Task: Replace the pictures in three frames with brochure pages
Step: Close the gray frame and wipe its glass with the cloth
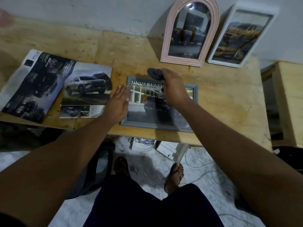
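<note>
A grey rectangular frame [195, 102] lies flat on the wooden table [229, 102], holding a car brochure page with "HILUX" lettering. My left hand [117, 104] rests flat with straight fingers against the frame's left edge. Over the upper part of the frame's glass, my right hand [173, 89] grips a dark grey cloth [155, 73]. A pink arched frame [188, 31] and a white rectangular frame [241, 36] lean against the wall at the back right, each showing a car picture. Loose brochure pages [86, 90] lie to the left.
A second brochure sheet [31, 84] lies at the table's left end. A wooden box or stand [287, 99] is right of the table. Under the table are cables and a white object [172, 151]. My feet in sandals stand on a pale floor.
</note>
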